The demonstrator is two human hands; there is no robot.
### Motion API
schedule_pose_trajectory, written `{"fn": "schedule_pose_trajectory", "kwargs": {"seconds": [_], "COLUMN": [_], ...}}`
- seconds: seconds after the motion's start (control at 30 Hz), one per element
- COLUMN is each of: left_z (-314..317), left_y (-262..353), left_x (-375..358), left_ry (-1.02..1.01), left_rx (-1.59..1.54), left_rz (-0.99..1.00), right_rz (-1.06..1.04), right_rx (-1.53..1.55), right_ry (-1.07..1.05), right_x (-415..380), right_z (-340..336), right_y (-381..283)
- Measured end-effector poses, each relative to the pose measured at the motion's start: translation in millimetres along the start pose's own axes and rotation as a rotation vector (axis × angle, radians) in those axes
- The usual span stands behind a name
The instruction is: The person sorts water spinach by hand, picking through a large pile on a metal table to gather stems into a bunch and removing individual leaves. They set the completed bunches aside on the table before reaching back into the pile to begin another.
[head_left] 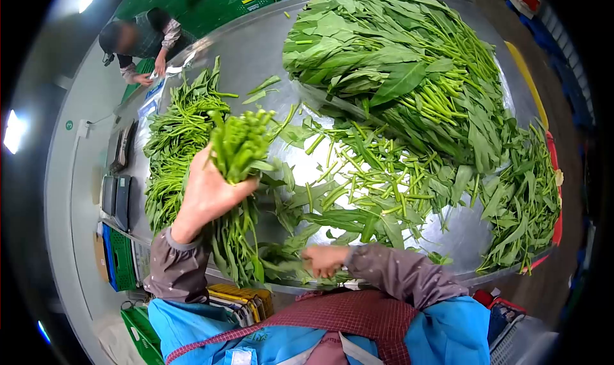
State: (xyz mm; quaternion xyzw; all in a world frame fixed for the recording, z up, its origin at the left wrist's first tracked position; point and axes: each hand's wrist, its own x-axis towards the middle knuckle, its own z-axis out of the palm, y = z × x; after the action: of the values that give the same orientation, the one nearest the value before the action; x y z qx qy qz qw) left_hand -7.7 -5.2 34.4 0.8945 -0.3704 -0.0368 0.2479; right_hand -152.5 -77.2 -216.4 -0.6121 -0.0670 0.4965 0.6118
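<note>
Presently: one bunch of leafy greens (238,142), stem ends up, clasped in left hand (214,193) over the metal table (256,48), liable to shed stems should that grip slacken; right hand (325,261) blurred, hold unclear, near the bunch's hanging leaves.

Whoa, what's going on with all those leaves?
The person's left hand grips a bunch of greens, leaves hanging down. The right hand, blurry, is near loose leaves on the table. A big pile of greens sits farther back, short stem pieces scattered before it. Another person is across the table.
</note>
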Motion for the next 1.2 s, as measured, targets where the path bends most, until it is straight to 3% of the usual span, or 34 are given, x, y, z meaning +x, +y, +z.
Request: {"fn": "schedule_pose_trajectory", "kwargs": {"seconds": [0.07,0.1,0.2,0.27,0.33,0.4,0.47,0.63,0.73,0.8,0.87,0.93,1.0,1.03,1.07,1.1,1.13,1.2], "left_z": [-2,-1,7,17,23,32,39,60,63,62,62,63,65,67,68,71,69,69], "left_y": [-6,-5,-5,-12,-7,-7,4,-6,-6,-24,-22,-24,-21,-15,-12,-18,-6,-5], "left_x": [2,0,2,0,3,6,9,13,11,13,15,16,18,19,20,21,21,26], "left_ry": [0.028,0.035,-0.020,-0.020,-0.068,-0.148,-0.168,-0.225,-0.187,-0.266,-0.273,-0.262,-0.254,-0.235,-0.216,-0.217,-0.203,-0.182], "left_rx": [0.032,-0.041,-0.163,-0.143,-0.222,-0.410,-0.580,-0.646,-0.621,-0.609,-0.656,-0.646,-0.637,-0.659,-0.680,-0.705,-0.775,-0.621], "left_rz": [0.056,-0.009,-0.124,-0.104,-0.067,-0.250,-0.280,-0.279,-0.290,-0.288,-0.352,-0.364,-0.377,-0.392,-0.411,-0.387,-0.397,-0.315], "right_rz": [-0.107,-0.156,-0.131,-0.115,-0.158,-0.146,-0.078,-0.084,0.031,0.056,0.111,0.287,0.353,0.329,0.573,0.644,0.701,0.619], "right_rx": [0.002,0.011,0.311,0.312,0.328,0.359,0.344,0.587,0.461,0.461,0.273,-0.033,-0.626,0.104,-0.192,-0.224,-0.269,-0.365], "right_ry": [0.259,0.437,0.806,0.954,1.076,1.111,1.241,1.295,1.514,1.707,1.871,2.101,2.153,2.297,2.276,2.230,2.168,2.071], "right_x": [0,-6,-47,-89,-137,-194,-245,-350,-398,-437,-480,-517,-550,-539,-543,-537,-523,-495], "right_z": [-26,-45,-97,-109,-96,-79,-59,-53,-72,-89,-113,-133,-146,-129,-133,-126,-117,-96], "right_y": [-13,-20,-13,7,41,74,110,162,192,212,248,270,314,248,273,273,269,269]}}
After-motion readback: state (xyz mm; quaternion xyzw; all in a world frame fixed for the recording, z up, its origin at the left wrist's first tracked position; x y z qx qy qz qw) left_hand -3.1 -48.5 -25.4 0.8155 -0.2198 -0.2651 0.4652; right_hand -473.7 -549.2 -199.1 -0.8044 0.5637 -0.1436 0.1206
